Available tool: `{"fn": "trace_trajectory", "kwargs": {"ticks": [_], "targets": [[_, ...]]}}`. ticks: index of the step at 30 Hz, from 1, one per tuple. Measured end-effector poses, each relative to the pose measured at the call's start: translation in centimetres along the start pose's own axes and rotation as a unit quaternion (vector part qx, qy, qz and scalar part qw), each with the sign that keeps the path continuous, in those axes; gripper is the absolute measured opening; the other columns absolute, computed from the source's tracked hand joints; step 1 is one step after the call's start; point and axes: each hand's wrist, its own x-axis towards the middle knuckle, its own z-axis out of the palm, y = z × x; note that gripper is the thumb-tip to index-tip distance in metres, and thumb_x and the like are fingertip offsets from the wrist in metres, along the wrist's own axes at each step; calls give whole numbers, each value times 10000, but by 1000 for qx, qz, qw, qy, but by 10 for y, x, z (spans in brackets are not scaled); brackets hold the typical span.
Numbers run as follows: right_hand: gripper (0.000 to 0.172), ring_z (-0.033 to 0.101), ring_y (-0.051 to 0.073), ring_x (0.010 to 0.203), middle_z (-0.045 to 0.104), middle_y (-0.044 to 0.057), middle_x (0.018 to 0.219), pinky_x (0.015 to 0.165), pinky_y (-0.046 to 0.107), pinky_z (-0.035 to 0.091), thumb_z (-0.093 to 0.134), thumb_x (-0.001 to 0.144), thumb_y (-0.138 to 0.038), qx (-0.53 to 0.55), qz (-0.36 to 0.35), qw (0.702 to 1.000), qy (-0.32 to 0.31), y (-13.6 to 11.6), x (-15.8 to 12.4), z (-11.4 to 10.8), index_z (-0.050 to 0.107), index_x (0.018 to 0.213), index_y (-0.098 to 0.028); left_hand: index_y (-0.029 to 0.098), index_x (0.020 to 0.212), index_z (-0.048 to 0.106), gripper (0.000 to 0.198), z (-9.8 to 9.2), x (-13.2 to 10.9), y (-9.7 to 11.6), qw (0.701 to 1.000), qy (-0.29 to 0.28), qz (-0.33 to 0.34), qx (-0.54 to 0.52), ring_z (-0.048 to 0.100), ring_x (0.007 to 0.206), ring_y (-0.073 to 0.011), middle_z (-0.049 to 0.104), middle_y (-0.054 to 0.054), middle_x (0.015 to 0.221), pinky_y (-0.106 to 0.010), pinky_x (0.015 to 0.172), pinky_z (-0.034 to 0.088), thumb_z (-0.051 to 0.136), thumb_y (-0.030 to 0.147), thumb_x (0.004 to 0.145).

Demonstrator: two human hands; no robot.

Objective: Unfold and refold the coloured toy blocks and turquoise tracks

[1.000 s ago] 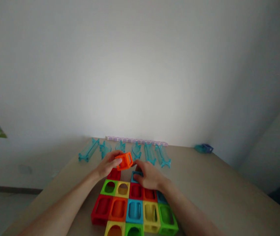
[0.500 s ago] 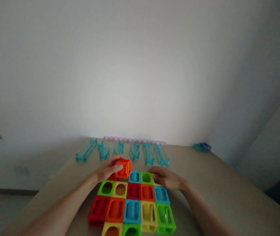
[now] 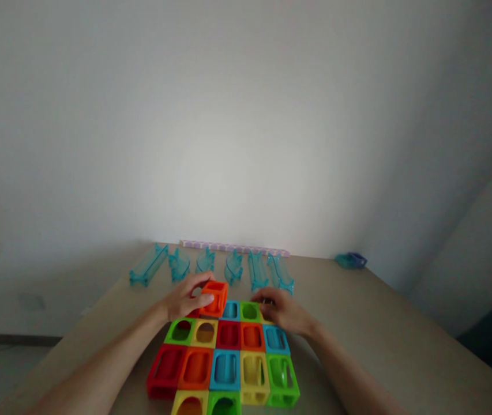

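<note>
My left hand (image 3: 188, 300) is closed on an orange hollow cube block (image 3: 214, 300), thumb on its near side and fingers behind. The block sits slightly tilted at the back left of a flat grid of coloured blocks (image 3: 228, 335). Beside it in the back row are a light-blue block (image 3: 231, 310) and a green block (image 3: 250, 312). At the back right corner, my right hand (image 3: 281, 311) is curled over a yellow block (image 3: 265, 316), mostly hidden under the hand, with fingertips behind the green block's far edge. Part of a red block (image 3: 194, 313) shows under my left hand.
Behind the grid lies a row of several clear blue track pieces (image 3: 233, 267), straight and curved. A purple-and-white patterned strip (image 3: 232, 248) runs along the wall. Blue pieces (image 3: 351, 260) lie at the table's (image 3: 358, 323) far right corner.
The orange block in my left hand has tilted a little. My right hand's fingers have reached further left along the back edge. The whole view has shifted slightly.
</note>
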Motion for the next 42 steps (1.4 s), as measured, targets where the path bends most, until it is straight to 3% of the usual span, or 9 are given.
{"fn": "trace_trajectory", "kwargs": {"ticks": [8, 13, 19, 26, 29, 33, 36, 42], "targets": [[217, 571, 146, 674, 668, 44, 792, 550, 220, 402, 581, 805, -281, 100, 44, 994, -24, -7, 10, 24, 680, 943, -146, 157, 844, 512, 305, 2, 1, 3, 999, 7, 22, 39, 453, 709, -131, 482, 14, 751, -246, 666, 378, 493, 460, 811], [249, 569, 141, 655, 668, 49, 764, 563, 224, 408, 624, 776, -338, 178, 69, 982, -1, -8, 12, 30, 677, 887, -123, 157, 837, 533, 333, 3, 3, 14, 996, -54, 36, 58, 485, 683, -137, 523, 12, 723, -242, 654, 381, 506, 485, 784], [211, 530, 128, 634, 641, 30, 709, 550, 215, 377, 588, 768, -283, 124, 62, 990, 9, -13, 13, 26, 711, 823, -120, 166, 804, 505, 337, 4, 6, 14, 992, -92, 38, 83, 473, 626, -123, 509, 27, 669, -220, 587, 352, 517, 501, 774], [247, 483, 118, 539, 567, 7, 584, 501, 224, 340, 522, 793, -278, 58, 72, 995, -22, 7, 6, 4, 720, 763, -132, 166, 788, 497, 342, 3, 4, 12, 994, -88, 17, 63, 427, 594, -108, 469, 35, 646, -208, 552, 332, 521, 507, 768], [202, 549, 154, 647, 630, 33, 696, 593, 255, 399, 560, 785, -270, 13, 31, 999, -19, -2, 0, -6, 727, 786, -156, 165, 786, 497, 342, 4, 3, 14, 995, -86, 10, 54, 414, 585, -104, 460, 37, 638, -207, 541, 323, 523, 506, 770], [164, 563, 206, 889, 640, 68, 942, 796, 323, 405, 623, 788, -316, -65, -107, 992, -33, -30, -9, -7, 726, 811, -190, 165, 798, 507, 345, 4, 4, 14, 995, -86, 10, 57, 412, 579, -103, 457, 42, 625, -205, 535, 321, 525, 508, 768], [195, 551, 199, 838, 632, 44, 856, 832, 347, 369, 714, 718, -367, -107, -163, 978, -69, -41, -10, 0, 681, 737, -175, 164, 798, 509, 345, 4, 4, 13, 994, -86, 12, 64, 418, 586, -105, 460, 41, 627, -205, 539, 325, 522, 508, 770], [324, 505, 139, 678, 567, -15, 673, 745, 297, 352, 747, 701, -440, -105, -154, 978, -95, -38, -4, 8, 597, 657, -156, 165, 788, 496, 350, 4, 4, 9, 994, -87, 14, 70, 414, 577, -100, 459, 38, 634, -202, 529, 321, 509, 515, 777]]}}
